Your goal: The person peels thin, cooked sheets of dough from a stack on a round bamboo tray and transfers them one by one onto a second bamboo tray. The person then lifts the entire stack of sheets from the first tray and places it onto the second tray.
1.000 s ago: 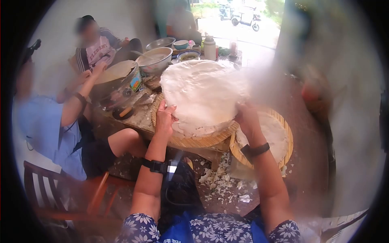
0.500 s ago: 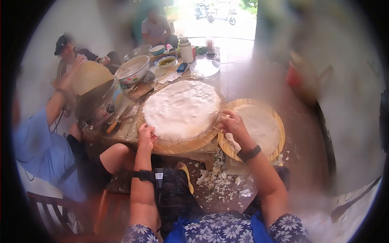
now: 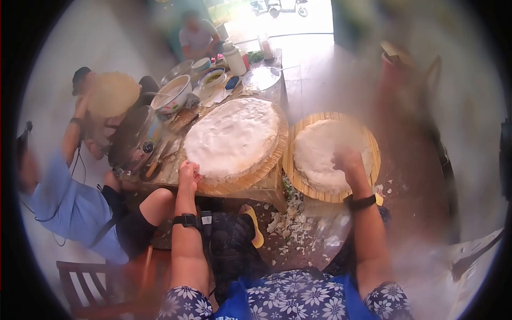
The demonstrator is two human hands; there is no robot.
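Observation:
A large round stack of thin white pancakes (image 3: 234, 138) lies on a woven straw tray (image 3: 242, 184) at the table corner. My left hand (image 3: 189, 176) is at the near-left rim of this stack, its fingers closed together on the edge of a pancake. Over a second straw tray (image 3: 374, 170), lower and to the right, hangs my right hand (image 3: 349, 165). Its fingers are bent and partly smeared, so whether they pinch anything cannot be seen. Beneath it lies a smaller, flat white pancake stack (image 3: 314, 154).
At left, a person in a light blue shirt (image 3: 69, 208) raises a round pale sheet (image 3: 113, 95) near a dark round griddle (image 3: 130, 138). Bowls (image 3: 172, 95), a flask (image 3: 234, 60) and a lid (image 3: 261, 79) stand farther back. White scraps (image 3: 290, 226) litter the floor. Another person (image 3: 197, 37) sits behind.
My right hand has left the large stack's right rim and moved right, over the smaller stack. My left hand stays at its rim. The co-worker's pale sheet now shows its full round face.

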